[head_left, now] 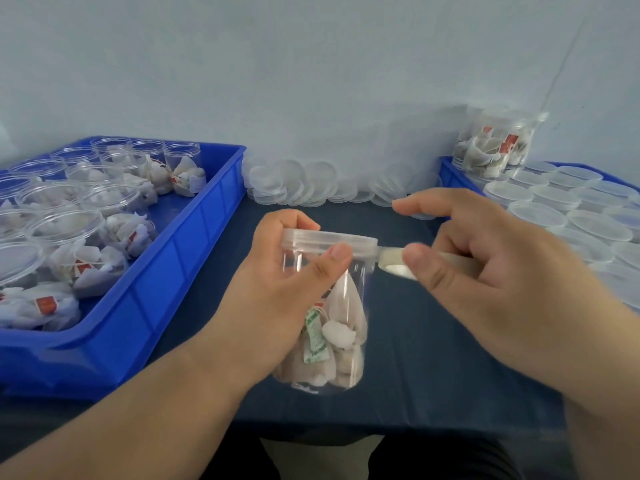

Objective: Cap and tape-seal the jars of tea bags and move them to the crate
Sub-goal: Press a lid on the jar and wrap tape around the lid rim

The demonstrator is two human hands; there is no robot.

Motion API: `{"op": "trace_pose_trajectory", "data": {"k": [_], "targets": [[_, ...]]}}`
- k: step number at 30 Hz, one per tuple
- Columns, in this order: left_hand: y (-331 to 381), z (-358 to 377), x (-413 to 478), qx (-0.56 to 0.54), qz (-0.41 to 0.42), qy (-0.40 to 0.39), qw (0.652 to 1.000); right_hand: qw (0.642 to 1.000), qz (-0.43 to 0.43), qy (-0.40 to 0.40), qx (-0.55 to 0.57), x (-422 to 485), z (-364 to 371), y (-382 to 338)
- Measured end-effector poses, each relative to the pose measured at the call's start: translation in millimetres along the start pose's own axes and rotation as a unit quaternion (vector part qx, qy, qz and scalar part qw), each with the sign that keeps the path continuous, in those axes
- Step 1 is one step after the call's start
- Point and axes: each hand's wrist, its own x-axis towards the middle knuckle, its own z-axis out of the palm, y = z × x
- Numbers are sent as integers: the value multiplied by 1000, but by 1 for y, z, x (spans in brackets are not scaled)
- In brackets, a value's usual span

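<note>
**Grip.** L hand (287, 289) wrapped round upper part of jar (349, 296): fingers behind, thumb across front, tip pressed at lower edge of lid (329, 237). Jar held tilted over table (433, 341), centre of view, in front of body. Can't tell if its base touches the cloth.

R hand (485, 271) pinches tape (391, 259) btw thumb and curled fingers. Index finger is stretched out straight and free. Tape runs taut from R side of lid rim to R hand. Rest of tape is hidden in palm, so can't tell roll vs cut strip.

**Step (judged).** Lid is on and tape-seal is under way. Tape end looks stuck at the lid/jar seam, wrap barely begun.

**Next move calls for:**
- tape kept taut and level on the seam
- jar turned in L hand, or R hand led round it, w/ thumb smoothing behind
- tear-off, then jar over to crate

Risk: tape drifting off seam or wrinkling.

**Jar contents.** Clear plastic. Tea bags (343, 358) heaped in lower half, plus one green/white sachet (315, 337) against front wall.

**Outward.**
- L crate (194, 244): blue, just left of hands. Holds open jars (65, 223) w/o lids, tea bags w/ red tags inside.
- Loose lids (304, 183): piled along wall at back of table, btw the two crates.
- R crate (446, 171): blue, far right. Capped jars (554, 209) packed in rows, mostly tops seen. One stacked jar (495, 147), filled, stands on them at back corner. Prob. the destination crate.
</note>
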Motion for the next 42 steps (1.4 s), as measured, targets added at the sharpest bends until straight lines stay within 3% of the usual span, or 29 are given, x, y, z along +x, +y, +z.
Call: {"op": "trace_pose_trajectory", "data": {"k": [7,13,18,26,36,38,42], "targets": [[-2,1,1,-68,-29,-20,997,994,-14,105,-15,-1,15,10],[0,2,-1,-102,-15,-17,995,992,-2,124,-8,0,26,17],[4,4,-8,-201,-35,-44,978,991,5,135,-5,1,34,16],[5,0,-7,-190,-27,-61,979,994,36,95,43,8,30,24],[6,7,1,-127,-30,-103,986,991,1,99,-90,3,38,14],[4,6,1,-132,-33,-82,987,995,-3,68,-68,3,32,14],[2,0,2,-197,-95,-62,974,996,-4,48,78,4,14,25]]}}
